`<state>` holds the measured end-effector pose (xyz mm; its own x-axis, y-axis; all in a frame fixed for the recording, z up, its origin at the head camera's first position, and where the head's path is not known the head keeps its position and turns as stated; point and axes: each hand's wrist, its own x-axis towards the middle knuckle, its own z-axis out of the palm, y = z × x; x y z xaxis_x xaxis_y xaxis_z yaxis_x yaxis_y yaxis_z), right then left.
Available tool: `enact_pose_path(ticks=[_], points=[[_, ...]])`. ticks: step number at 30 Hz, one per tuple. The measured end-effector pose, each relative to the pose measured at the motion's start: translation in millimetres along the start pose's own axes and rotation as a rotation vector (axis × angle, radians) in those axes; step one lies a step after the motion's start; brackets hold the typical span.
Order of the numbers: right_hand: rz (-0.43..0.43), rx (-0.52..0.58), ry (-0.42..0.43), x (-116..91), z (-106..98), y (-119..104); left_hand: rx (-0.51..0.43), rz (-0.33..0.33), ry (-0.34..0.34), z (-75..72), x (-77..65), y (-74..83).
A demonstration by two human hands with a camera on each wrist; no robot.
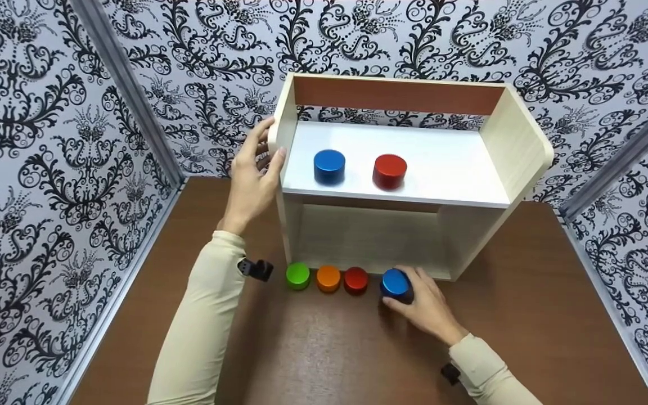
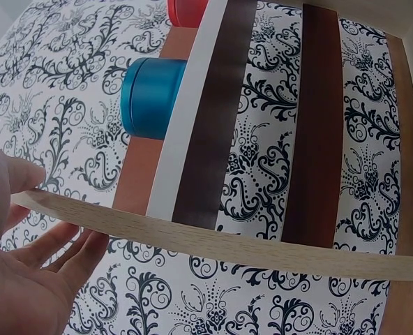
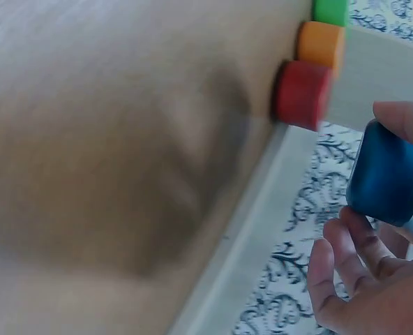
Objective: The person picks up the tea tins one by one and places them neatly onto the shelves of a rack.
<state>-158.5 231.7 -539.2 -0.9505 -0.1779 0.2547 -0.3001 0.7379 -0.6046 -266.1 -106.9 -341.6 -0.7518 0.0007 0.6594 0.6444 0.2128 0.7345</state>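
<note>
My left hand [image 1: 252, 177] holds the front edge of the left side panel [image 1: 283, 121] of a small wooden shelf unit, thumb on the inner side and fingers outside. In the left wrist view, the panel edge [image 2: 192, 239] passes between thumb and fingers. My right hand [image 1: 428, 304] grips a blue round tin [image 1: 395, 283] in front of the unit's lower right part. In the right wrist view, thumb and fingertips pinch that blue tin [image 3: 388, 174]. To its left stand a red tin [image 1: 356, 280], an orange tin [image 1: 328, 278] and a green tin [image 1: 298, 275] in a row.
On the unit's white upper shelf [image 1: 448, 163] stand another blue tin [image 1: 329, 167] and another red tin [image 1: 390, 171]. The right side panel [image 1: 518, 140] rises beyond them. Patterned walls [image 1: 26, 140] enclose the brown table [image 1: 313, 349] at the back and sides.
</note>
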Motion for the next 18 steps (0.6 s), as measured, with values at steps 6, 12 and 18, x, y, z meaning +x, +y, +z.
enact_pose_path(ticks=[6,12,18], points=[[-0.041,0.002,0.014,0,-19,-18,0.007,0.002,0.001,-0.5,-0.2,0.6],[-0.12,-0.002,0.045,1,-33,-32,0.005,0.007,0.003,-0.8,-0.1,-0.1],[-0.151,0.008,0.051,0,-48,-47,0.004,0.004,-0.003,-0.6,0.1,0.1]])
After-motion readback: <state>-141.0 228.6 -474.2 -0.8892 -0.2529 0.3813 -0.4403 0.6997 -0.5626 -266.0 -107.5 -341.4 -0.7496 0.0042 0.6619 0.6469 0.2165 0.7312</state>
